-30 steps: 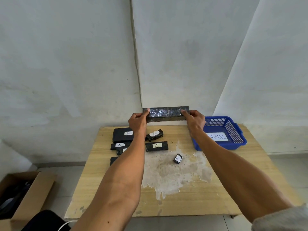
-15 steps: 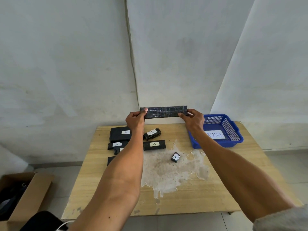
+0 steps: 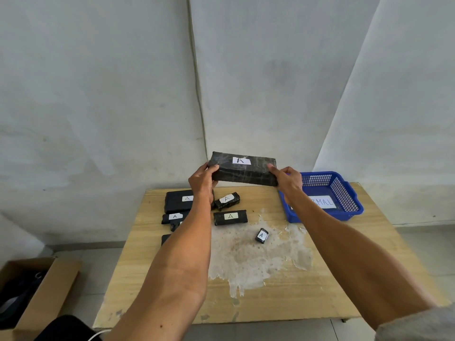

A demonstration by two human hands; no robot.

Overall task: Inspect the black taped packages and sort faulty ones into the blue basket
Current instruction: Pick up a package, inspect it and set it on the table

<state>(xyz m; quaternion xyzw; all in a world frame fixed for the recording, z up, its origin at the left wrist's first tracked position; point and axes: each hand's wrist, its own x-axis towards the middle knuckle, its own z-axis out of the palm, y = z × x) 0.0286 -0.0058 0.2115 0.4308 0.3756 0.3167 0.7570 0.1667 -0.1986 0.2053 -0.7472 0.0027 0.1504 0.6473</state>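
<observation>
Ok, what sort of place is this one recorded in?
Probably a bare room set up as a makeshift sorting station: plain white walls, a worn wooden table of labelled black packages, a blue basket.

**A:** so what's the person actually wearing? all I can make out is arms lol

**B:** yeah, pretty much just that. left forearm [image 3: 182, 254] and right forearm [image 3: 344, 242] are both bare, same for the left hand [image 3: 200, 183] and right hand [image 3: 288, 182]. the only clothing showing is a bit of light grey sleeve [image 3: 416, 326] up by the right elbow. looks like soft, slightly fuzzy fabric.

**A:** and the left side?

**B:** bare right to the frame edge, with a small dark mole low on the forearm.
</observation>
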